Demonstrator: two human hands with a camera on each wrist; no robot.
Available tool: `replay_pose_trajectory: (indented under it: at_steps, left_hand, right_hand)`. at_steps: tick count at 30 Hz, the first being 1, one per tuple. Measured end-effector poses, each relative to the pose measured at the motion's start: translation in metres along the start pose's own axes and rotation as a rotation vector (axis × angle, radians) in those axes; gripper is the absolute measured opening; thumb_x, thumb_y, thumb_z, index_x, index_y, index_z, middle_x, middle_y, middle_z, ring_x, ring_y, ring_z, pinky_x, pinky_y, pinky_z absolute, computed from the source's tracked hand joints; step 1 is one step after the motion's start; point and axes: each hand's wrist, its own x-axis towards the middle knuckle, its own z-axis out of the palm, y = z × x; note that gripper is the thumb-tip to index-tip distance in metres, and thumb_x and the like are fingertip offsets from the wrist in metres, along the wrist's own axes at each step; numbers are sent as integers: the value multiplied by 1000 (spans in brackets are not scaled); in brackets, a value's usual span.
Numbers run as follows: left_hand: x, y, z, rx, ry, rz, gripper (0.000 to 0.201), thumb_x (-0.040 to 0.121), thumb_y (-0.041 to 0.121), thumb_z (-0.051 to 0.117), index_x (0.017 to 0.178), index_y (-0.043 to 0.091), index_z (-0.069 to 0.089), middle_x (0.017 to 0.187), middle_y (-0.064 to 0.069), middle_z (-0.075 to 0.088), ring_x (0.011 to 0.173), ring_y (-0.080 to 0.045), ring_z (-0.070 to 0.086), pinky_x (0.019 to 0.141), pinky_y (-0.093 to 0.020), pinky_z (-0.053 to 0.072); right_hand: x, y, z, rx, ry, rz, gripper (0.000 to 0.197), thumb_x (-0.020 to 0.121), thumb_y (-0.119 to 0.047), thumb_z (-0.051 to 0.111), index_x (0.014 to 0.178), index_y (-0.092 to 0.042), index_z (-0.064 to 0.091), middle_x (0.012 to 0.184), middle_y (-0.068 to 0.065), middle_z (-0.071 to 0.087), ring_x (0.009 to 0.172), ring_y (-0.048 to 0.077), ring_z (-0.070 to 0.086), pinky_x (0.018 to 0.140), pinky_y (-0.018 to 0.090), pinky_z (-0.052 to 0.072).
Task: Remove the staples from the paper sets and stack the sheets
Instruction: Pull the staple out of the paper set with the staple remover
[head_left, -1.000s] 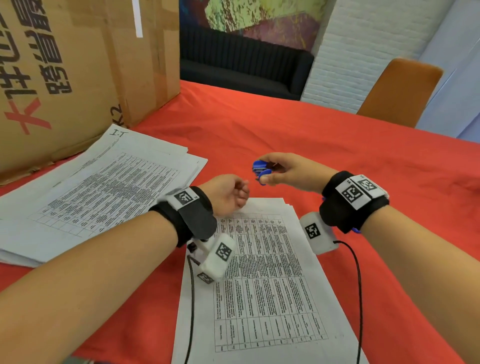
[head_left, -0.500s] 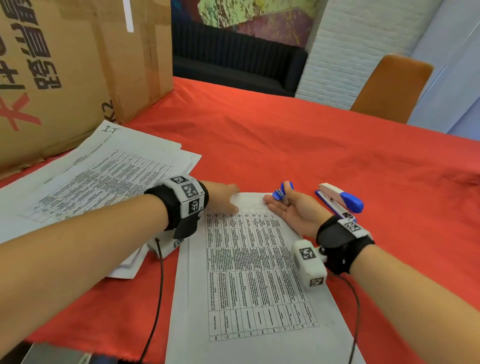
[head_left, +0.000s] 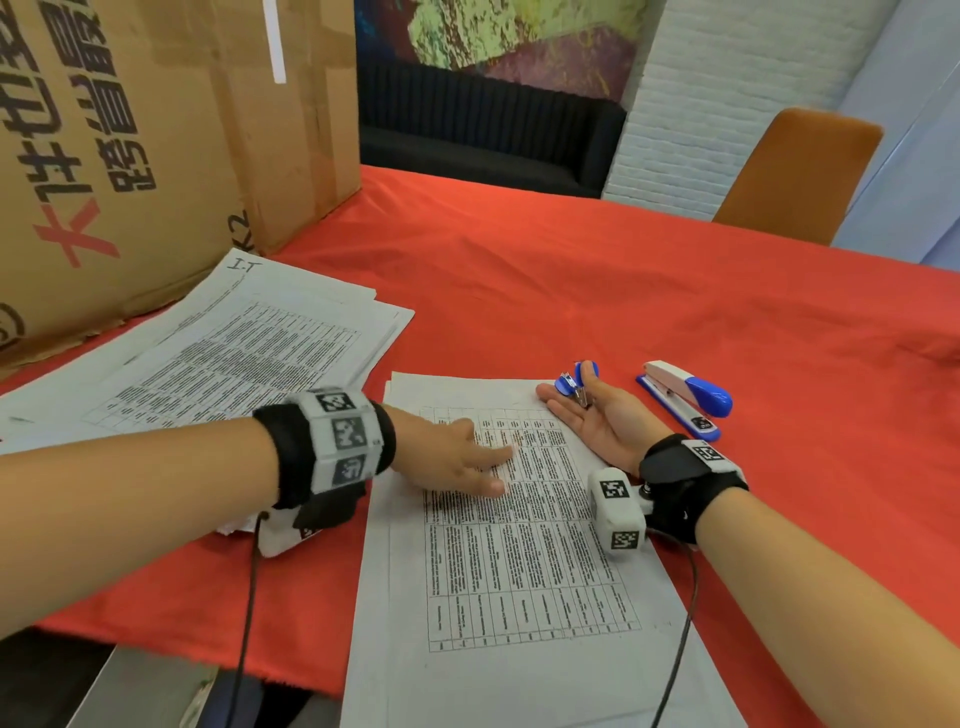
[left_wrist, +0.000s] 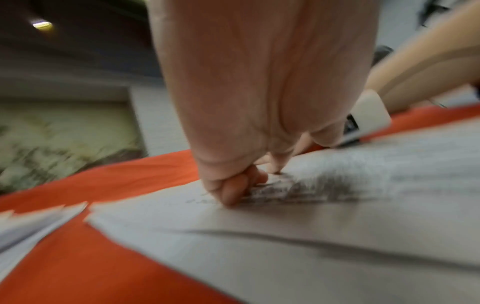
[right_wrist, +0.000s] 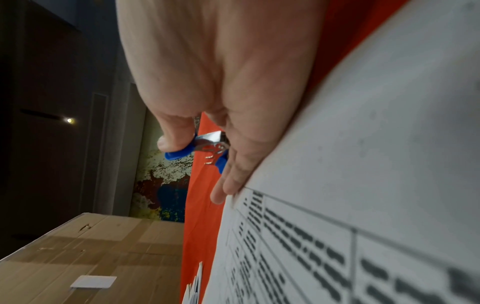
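A printed paper set (head_left: 519, 561) lies on the red tablecloth in front of me. My left hand (head_left: 483, 467) presses its fingers (left_wrist: 233, 191) flat-tipped onto the upper part of the top sheet (left_wrist: 324, 226). My right hand (head_left: 576, 397) rests on its edge at the sheet's top right corner, palm turned left. Its thumb pinches a blue staple remover (head_left: 574, 382) against the fingers; the metal claws (right_wrist: 213, 147) show in the right wrist view. A stack of loose printed sheets (head_left: 234, 348) lies to the left.
A blue and white stapler (head_left: 685, 397) lies just right of my right hand. A large cardboard box (head_left: 130, 156) stands at the back left behind the stack. An orange chair (head_left: 795, 171) is at the table's far side. Wrist camera cables hang over the near edge.
Both hands came down from above the table onto the paper set. The left hand slid from the sheet's top left toward its middle. The right hand still holds the staple remover.
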Motion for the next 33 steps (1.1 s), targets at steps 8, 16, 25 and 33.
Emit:
replay_pose_trajectory:
  at_steps: [8,16,25,33]
  left_hand:
    - [-2,-4,13,31,131,-107,89,79,79,26,148,37,-12,144,-10,19,131,-31,28,107,-53,31]
    - [-1,53,33,345,318,164,71,85,74,17,144,49,-13,137,-12,26,120,-29,31,98,-42,32]
    - [18,1,11,212,312,-153,74,80,78,12,144,50,-13,143,-12,25,124,-32,34,100,-44,35]
    - [33,-20,-36,-225,302,-218,71,89,55,51,147,28,20,144,-10,37,122,-26,48,100,-41,42]
  right_hand:
    - [-4,1,2,14,20,-18,52,100,-28,44,140,5,35,120,27,58,94,28,71,86,33,57]
    - [-1,2,-2,13,-3,-28,43,99,-28,45,130,0,42,124,27,57,97,27,70,89,33,55]
    - [-1,1,1,-81,0,-16,29,97,-23,50,112,2,53,107,19,64,106,27,65,92,31,54]
    - [13,-34,37,-1736,-128,-267,22,85,-22,70,101,-10,60,94,5,60,85,21,59,79,33,49]
